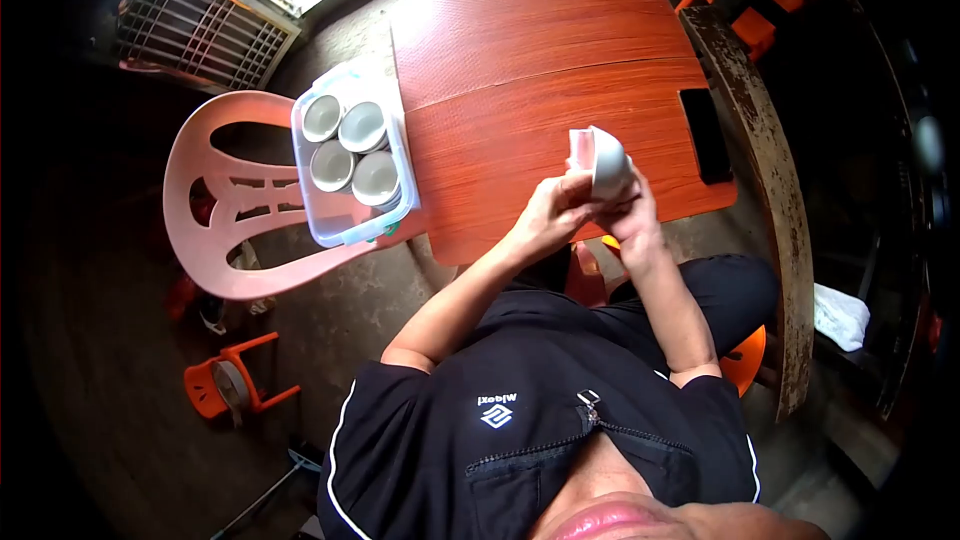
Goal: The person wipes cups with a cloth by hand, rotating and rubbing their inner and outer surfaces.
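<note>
1. One white cup (610,166) is held tilted over the near part of the table (520,135), right of its middle; a pale pinkish piece (580,147) shows at its left side, whether separate or not I cannot tell.
2. The right hand (634,212) wraps the cup from below and the right, fingers curled around it; some fingertips are hidden.
3. The left hand (555,208) meets the cup's lower left side, thumb and fingers drawn narrow and holding on.
4. Both forearms cross the table's near edge; wood-grained surface stretches from the hands to the far edge and leftward.
5. At the right edge lies a dark flat object (706,136), near the right hand; a worn wooden beam (765,210) runs just beyond, narrowing that side.
6. Beside the left edge, a clear plastic box (336,230) with white cups (361,127) sits on a pink chair (190,190), well apart from both hands.
</note>
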`<control>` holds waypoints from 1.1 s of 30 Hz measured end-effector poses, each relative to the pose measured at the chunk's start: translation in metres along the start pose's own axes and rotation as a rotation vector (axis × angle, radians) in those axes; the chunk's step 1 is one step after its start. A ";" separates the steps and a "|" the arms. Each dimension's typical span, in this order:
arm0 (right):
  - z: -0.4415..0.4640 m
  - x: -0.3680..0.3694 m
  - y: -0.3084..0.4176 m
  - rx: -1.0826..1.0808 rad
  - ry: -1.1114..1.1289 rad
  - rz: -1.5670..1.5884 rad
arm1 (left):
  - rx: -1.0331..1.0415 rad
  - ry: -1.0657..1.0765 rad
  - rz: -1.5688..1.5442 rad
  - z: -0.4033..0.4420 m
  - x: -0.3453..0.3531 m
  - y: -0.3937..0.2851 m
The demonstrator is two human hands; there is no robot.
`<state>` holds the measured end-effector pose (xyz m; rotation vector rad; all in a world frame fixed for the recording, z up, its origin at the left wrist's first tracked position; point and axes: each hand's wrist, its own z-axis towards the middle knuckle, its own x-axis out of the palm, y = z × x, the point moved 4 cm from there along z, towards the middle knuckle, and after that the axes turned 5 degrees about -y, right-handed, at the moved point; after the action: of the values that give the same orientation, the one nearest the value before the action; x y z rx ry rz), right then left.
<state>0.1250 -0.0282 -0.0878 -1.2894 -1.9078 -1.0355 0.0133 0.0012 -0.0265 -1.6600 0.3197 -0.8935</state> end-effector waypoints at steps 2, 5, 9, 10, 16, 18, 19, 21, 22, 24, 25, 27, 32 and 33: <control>0.017 -0.041 -0.012 0.131 -0.197 0.114 | 0.135 -0.141 0.674 -0.003 -0.020 0.012; -0.011 0.013 0.031 -0.257 -0.106 -0.014 | 0.420 -0.253 0.644 -0.003 -0.056 0.020; -0.048 0.012 0.105 -1.102 -0.466 -0.478 | 0.220 -0.078 1.437 0.004 -0.078 0.018; -0.052 0.014 0.108 -1.150 -0.500 -0.486 | 0.242 -0.049 1.489 0.001 -0.081 0.024; -0.039 0.029 0.091 -0.862 -0.294 -0.718 | 0.176 0.193 1.727 0.004 -0.076 0.042; -0.037 0.040 0.076 -0.823 -0.341 -1.173 | 0.209 0.215 1.823 0.002 -0.076 0.048; -0.042 0.053 0.069 -0.717 -0.302 -1.376 | 0.221 0.222 1.835 0.002 -0.076 0.050; -0.036 0.046 0.063 -0.500 -0.093 -1.483 | 0.246 0.244 1.856 0.001 -0.078 0.053; -0.030 0.034 0.058 -0.263 0.026 -1.188 | 0.342 0.195 1.848 -0.002 -0.079 0.051; -0.030 0.038 0.067 -0.655 -0.066 -1.736 | 0.536 0.095 1.824 -0.006 -0.077 0.038; -0.037 0.047 0.066 -0.866 -0.251 -1.900 | 0.482 0.027 1.752 -0.005 -0.078 0.031; -0.043 0.051 0.069 -0.932 -0.368 -1.906 | 0.434 -0.151 1.506 -0.014 -0.088 -0.010; -0.053 0.061 0.073 -0.873 -0.372 -1.715 | 0.347 -0.803 1.267 -0.073 -0.196 -0.078; -0.053 0.065 0.071 -0.874 -0.350 -1.690 | 0.294 -0.937 1.325 -0.089 -0.223 -0.083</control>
<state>0.1722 -0.0281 0.0115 0.3046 -2.8397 -2.7407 -0.2191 0.1036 -0.0314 -1.0525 0.4783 0.7797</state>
